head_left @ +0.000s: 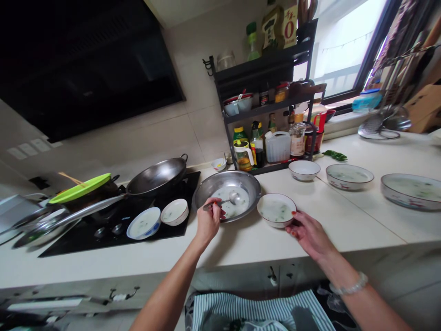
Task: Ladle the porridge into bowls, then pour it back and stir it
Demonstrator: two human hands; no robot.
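Over basin (254,189), left hand (210,219) clasping spoon (234,198), right hand (312,233) pinching bowl (274,224)

"千禾 0" on pale container (290,26)

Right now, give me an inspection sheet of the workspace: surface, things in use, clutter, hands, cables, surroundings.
Surface: white counter, black hob at left.
Things in use: metal basin and bowl beside it, both with pale liquid and green bits; spoon over the basin, dip unclear.
Clutter: two filled hob bowls, wok behind; three side bowls at right; greens behind those.
Hands: left hand grips the spoon; right hand holds the bowl's right side.
Cables: pale cord-like line at far left, too blurred to confirm.
Surroundings: bottle rack at the wall, window upper right.
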